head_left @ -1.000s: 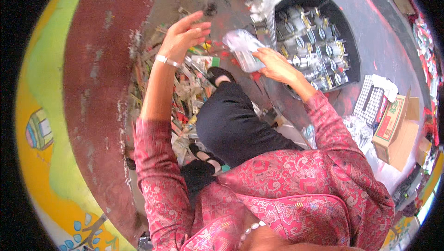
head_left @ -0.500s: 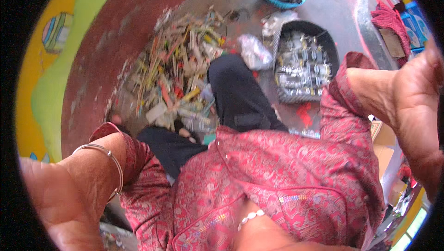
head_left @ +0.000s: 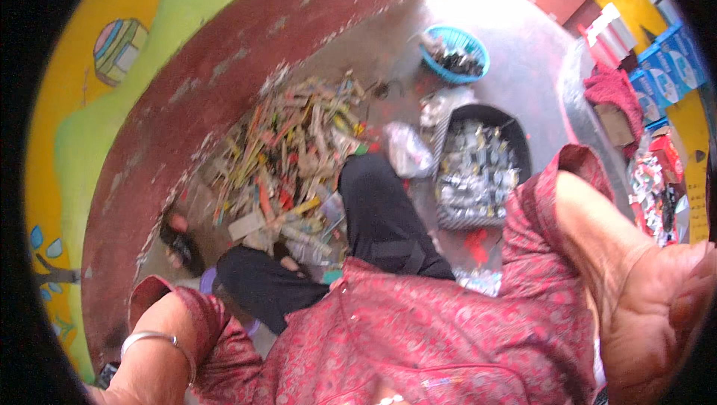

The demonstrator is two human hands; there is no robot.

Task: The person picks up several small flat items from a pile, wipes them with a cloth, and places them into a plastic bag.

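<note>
One stretch of grey floor (head_left: 388,61) carries everything in front of the seated person, and the broadest thing on it is one heap of mixed scraps (head_left: 299,144), thin strips and flat bits too tangled to count. Next in size is one dark tray (head_left: 470,222), just to the right of the knees, with clear and silvery pieces (head_left: 478,166) lying close together in it; they cover most of its bottom, but blur prevents a sure count. Work looks paused partway: the tray appears well filled, while the heap lies loose and ungathered. Beyond the tray stands one blue basket (head_left: 455,79) with dark stuff inside. Two pale plastic bags follow, one (head_left: 408,153) between heap and tray, the other (head_left: 448,103) behind the tray. Two hands are well apart, both away from the tray: the right hand (head_left: 657,308) is turned palm up at the rim, nothing seen in it, though its grip cannot be judged; the left hand (head_left: 97,396) is nearly cut off, its grip unreadable. Smallest is one bangle (head_left: 153,335) on the left wrist.
</note>
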